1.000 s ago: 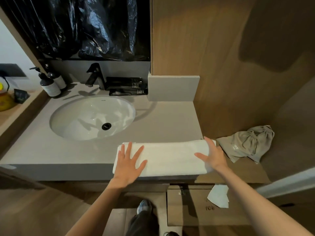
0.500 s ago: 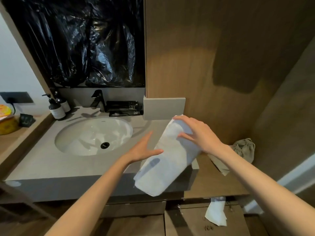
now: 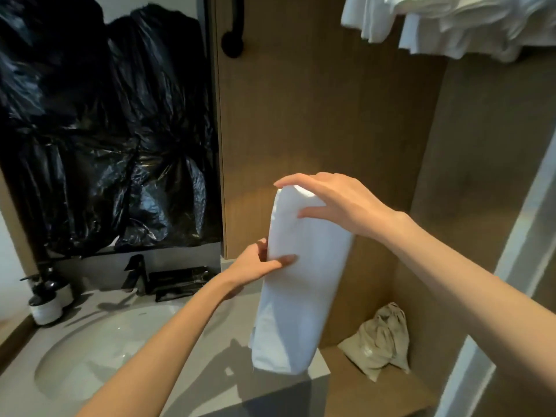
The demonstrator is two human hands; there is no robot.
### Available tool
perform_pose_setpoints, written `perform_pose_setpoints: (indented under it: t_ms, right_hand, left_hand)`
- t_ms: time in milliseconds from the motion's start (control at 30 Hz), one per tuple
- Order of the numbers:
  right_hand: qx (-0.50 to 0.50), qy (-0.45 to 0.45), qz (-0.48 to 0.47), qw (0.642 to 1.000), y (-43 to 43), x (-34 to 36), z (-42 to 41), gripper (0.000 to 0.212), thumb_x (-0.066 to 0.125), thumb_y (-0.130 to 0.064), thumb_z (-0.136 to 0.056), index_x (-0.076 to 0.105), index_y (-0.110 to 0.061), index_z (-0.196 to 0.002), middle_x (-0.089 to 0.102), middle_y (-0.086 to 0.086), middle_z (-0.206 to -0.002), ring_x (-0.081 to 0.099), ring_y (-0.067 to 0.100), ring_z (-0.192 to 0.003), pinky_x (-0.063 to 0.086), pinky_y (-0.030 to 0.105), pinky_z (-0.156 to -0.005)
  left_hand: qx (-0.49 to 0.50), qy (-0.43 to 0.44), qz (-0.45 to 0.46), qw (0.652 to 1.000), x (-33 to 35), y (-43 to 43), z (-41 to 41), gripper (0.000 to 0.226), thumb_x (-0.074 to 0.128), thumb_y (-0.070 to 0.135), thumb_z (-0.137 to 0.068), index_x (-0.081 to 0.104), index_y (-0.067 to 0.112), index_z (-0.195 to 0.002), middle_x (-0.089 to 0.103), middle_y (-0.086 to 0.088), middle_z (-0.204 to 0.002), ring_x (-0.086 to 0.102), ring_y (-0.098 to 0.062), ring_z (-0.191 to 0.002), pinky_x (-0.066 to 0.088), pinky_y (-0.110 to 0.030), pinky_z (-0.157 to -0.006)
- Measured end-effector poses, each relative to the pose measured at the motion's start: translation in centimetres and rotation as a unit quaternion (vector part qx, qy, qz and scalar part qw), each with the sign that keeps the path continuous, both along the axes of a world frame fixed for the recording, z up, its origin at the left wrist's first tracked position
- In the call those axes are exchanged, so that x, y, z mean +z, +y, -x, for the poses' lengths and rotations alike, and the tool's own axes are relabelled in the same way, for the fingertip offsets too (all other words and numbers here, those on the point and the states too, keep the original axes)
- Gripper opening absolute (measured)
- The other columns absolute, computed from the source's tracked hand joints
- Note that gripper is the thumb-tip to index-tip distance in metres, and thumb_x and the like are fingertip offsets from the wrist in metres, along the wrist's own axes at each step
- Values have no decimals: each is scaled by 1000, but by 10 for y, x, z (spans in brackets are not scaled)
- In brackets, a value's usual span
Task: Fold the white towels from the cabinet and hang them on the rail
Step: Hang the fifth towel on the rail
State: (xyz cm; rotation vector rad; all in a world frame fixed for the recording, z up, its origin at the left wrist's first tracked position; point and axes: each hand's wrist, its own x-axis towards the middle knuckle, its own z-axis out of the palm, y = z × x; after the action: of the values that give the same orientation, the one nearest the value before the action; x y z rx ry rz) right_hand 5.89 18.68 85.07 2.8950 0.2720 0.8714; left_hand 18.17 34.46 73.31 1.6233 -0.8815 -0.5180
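Right hand [image 3: 340,206] grips towel [image 3: 301,302] top, thumb in front; left hand [image 3: 252,264] pinches left edge midway. Towel upright over counter [image 3: 195,374]. Soft, light, floppy: probably hold folds together.

A folded white towel [image 3: 301,281], a long narrow bundle, is held nearly upright in the air over the desk's [image 3: 210,371] right end. The right hand [image 3: 340,206] grips its top and the left hand [image 3: 255,266] pinches its left edge. More white towels [image 3: 451,22] hang rumpled from the cabinet shelf, far upper right.
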Motion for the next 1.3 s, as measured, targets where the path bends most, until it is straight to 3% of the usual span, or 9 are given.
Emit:
perform_pose_setpoints:
  t_ms: [167,333,467,700,767,867,1033,1200,1300]
  right_hand:
    - [-23,-72,54,996,7,79,17,56,66,-32,-90,41,-33,-140,60,-3,-123,56,14,-105,39,21,-87]
    - [-31,-167,132,977,6,143,22,49,67,-27,-90,49,-23,-135,64,6,-117,60,24,-104,46,33,-92]
    - [-29,-243,178,953,-7,183,15,49,70,-25,-88,52,-20,-133,68,8,-109,64,27,-98,50,36,-87]
    - [-28,-396,123,909,-43,245,-3,52,67,-30,-89,50,-27,-138,55,6,-138,52,30,-122,43,45,-100]
    - [-29,-419,103,902,-54,255,-8,53,66,-29,-90,48,-28,-140,45,7,-148,42,33,-133,36,49,-108]
    - [-40,-431,59,899,-69,267,-16,50,59,-34,-94,45,-33,-142,29,6,-157,24,32,-144,26,52,-115]
    - [-7,-387,-42,921,-86,293,-29,50,50,-34,-99,35,-44,-145,4,-6,-163,6,35,-147,24,56,-114]
    - [113,-396,-134,901,-94,329,-48,50,50,-25,-100,37,-37,-147,1,-3,-163,12,14,-147,23,36,-113]
    - [143,-426,-150,881,-100,351,-64,52,53,-13,-98,38,-18,-147,16,8,-159,17,17,-146,12,3,-106]
  left_hand:
    - [-36,-27,58,997,74,-12,4,56,82,32,-74,58,18,-123,71,1,-113,68,-19,-102,55,-41,-89]
    - [-85,-77,56,992,130,-17,9,38,71,23,-85,64,13,-121,71,-2,-112,69,-19,-101,57,-28,-77]
    - [-29,-99,108,989,172,-32,8,30,74,25,-83,67,5,-103,75,-5,-91,72,-18,-80,56,-27,-67]
    - [52,-128,166,976,260,-58,1,49,79,38,-74,64,11,-112,72,-6,-102,70,-22,-92,58,-36,-81]
    - [57,-136,186,971,287,-65,0,52,78,39,-74,61,12,-115,71,-4,-104,69,-19,-91,58,-31,-74]
    - [68,-164,205,963,335,-75,0,48,76,38,-79,61,13,-117,71,-1,-104,69,-15,-88,54,-22,-61]
    - [100,-221,241,940,409,-92,4,52,76,42,-78,60,14,-119,69,-1,-107,65,-14,-93,49,-24,-67]
    - [141,-238,309,910,458,-115,-1,50,77,41,-77,61,13,-115,69,-1,-102,66,-19,-95,53,-30,-82]
    - [169,-254,351,885,472,-124,-6,41,74,37,-81,56,18,-113,65,4,-100,62,-14,-91,49,-23,-76]
